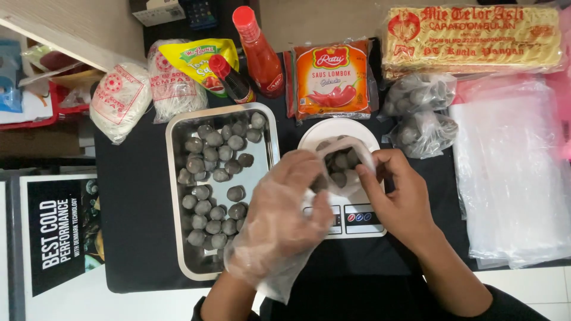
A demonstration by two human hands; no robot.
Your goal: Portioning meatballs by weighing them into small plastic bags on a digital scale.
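the left hand (285,208) wears a loose clear plastic glove; its grip is closed on the left edge of a small clear bag (344,163), fingertips at the bag's mouth. the right hand (395,199) is bare; its grip pinches the bag's right edge between thumb and fingers. the bag is held open and upright between both hands, directly over the white kitchen scale (351,217), and holds several grey meatballs. whether the bag rests on the scale plate cannot be told. just left of the scale, a steel tray (178,128) on the black tabletop (134,226) holds many loose grey meatballs (208,178). two filled, tied bags of meatballs (419,113) lie right of the scale. a stack of clear plastic bags (511,172) lies at the far right. sauce bottles (259,53), a chilli sauce pouch (333,80) and noodle packets (473,38) line the far edge.
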